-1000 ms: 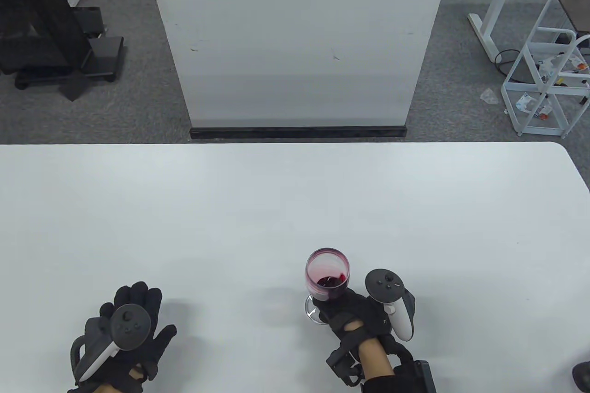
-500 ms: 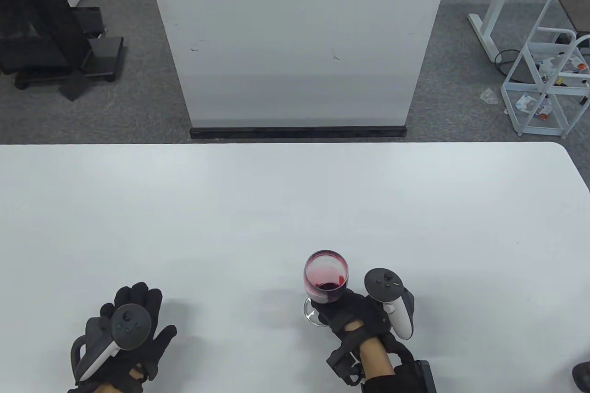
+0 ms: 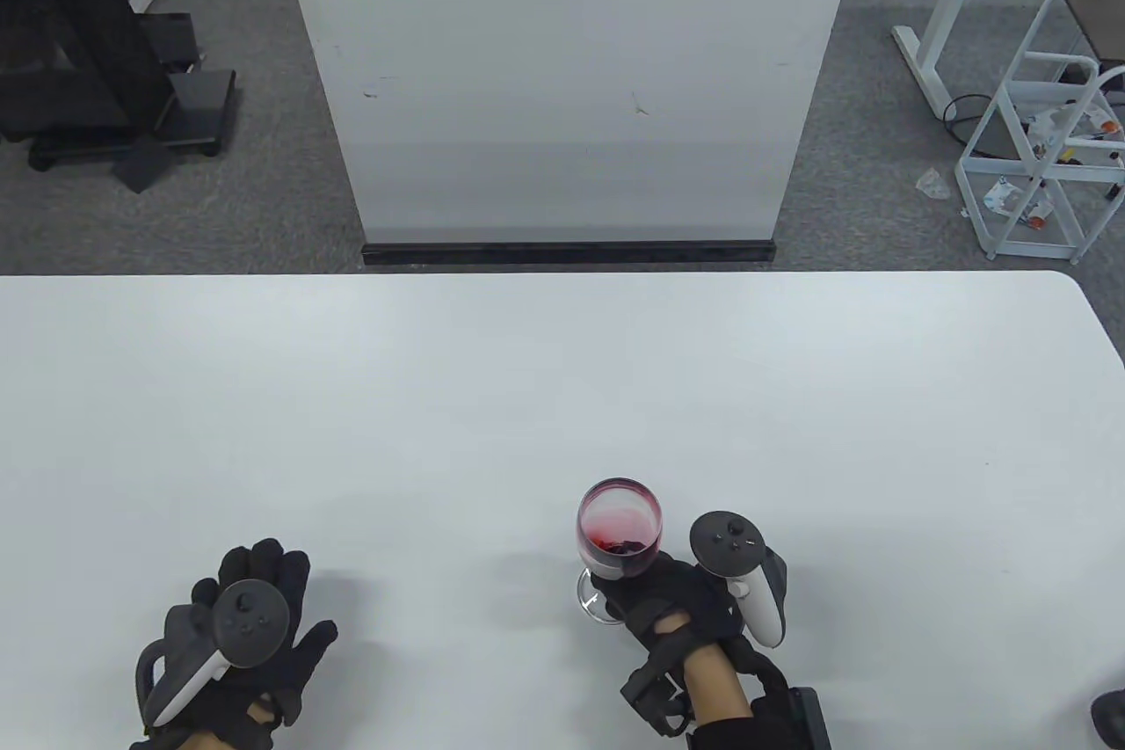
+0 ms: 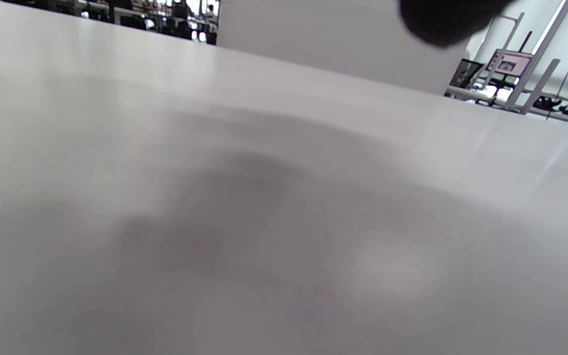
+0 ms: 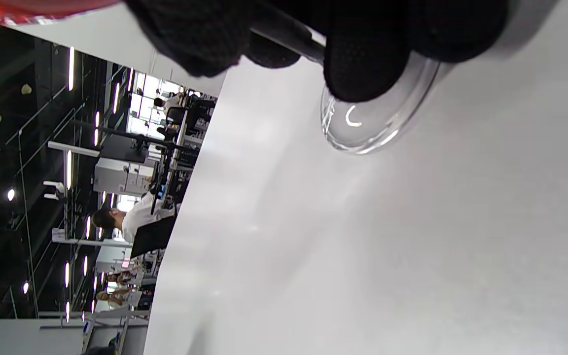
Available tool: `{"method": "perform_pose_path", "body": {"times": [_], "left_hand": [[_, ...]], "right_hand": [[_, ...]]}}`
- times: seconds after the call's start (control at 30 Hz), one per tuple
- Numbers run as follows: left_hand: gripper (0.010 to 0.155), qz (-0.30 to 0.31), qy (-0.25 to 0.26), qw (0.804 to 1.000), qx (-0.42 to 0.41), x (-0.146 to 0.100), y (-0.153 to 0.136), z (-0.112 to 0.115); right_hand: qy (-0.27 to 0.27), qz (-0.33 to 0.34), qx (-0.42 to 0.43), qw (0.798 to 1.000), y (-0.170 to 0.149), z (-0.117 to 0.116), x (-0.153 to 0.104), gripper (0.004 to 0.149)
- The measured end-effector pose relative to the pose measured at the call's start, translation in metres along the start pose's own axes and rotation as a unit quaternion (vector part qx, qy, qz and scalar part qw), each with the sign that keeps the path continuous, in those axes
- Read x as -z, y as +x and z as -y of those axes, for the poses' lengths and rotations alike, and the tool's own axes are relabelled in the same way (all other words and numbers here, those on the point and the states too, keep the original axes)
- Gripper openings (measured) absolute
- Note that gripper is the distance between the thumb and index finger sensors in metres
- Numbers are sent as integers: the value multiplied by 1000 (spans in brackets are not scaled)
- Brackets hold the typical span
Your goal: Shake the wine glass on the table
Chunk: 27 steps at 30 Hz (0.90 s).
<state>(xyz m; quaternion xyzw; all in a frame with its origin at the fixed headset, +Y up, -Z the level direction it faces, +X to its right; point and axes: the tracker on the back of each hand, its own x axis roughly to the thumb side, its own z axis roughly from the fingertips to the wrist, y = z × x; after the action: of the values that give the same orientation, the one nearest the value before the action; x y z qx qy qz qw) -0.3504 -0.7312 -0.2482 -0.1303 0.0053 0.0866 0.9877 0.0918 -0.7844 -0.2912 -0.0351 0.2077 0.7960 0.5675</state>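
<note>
A wine glass (image 3: 619, 526) with a little red wine stands near the front of the white table (image 3: 562, 398). My right hand (image 3: 672, 600) grips its stem from the right, just under the bowl. In the right wrist view my gloved fingers (image 5: 363, 64) close around the stem above the clear round foot (image 5: 377, 123), which sits on the table. My left hand (image 3: 250, 636) rests flat on the table at the front left, fingers spread, holding nothing. In the left wrist view only a dark fingertip (image 4: 442, 19) shows.
A white upright panel (image 3: 562, 73) stands on the floor behind the table's far edge. A white wire cart (image 3: 1046, 143) is at the far right and black equipment (image 3: 79, 64) at the far left, both off the table.
The glass and my right hand have shifted slightly left and toward me. The wine has sloshed inside the bowl, leaving a pink film on its wall. My left hand has not moved.
</note>
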Motion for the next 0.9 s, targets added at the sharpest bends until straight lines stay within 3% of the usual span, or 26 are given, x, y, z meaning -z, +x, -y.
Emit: {"method": "perform_pose_path", "body": {"times": [0.17,0.3,0.47,0.57,0.7,0.83,0.9], "left_hand": [[77,1,-1,1000,0,0,0,0],[77,2,1,1000,-3,0,0,0],[77,1,3,1000,1,0,0,0],[77,1,4,1000,-2,0,-1,-1],[77,2,1,1000,3,0,0,1],[77,4,2,1000,-1,1,0,1],[77,3,-1,1000,1,1,0,2]], "right_hand": [[19,3,-8,1000,1,-1,0,53],[-7,-1,2,1000,-2,-1,0,55],[32,4,-7,999,-2,2,0,54],[-12,-4,4,1000,-3,0,-2,55],[28,-6,-9,1000,-2,4,-2,53],[-25,-5,0,1000,-3,0,-3,54],[6,-2,4,1000,-2,0,-1,53]]}}
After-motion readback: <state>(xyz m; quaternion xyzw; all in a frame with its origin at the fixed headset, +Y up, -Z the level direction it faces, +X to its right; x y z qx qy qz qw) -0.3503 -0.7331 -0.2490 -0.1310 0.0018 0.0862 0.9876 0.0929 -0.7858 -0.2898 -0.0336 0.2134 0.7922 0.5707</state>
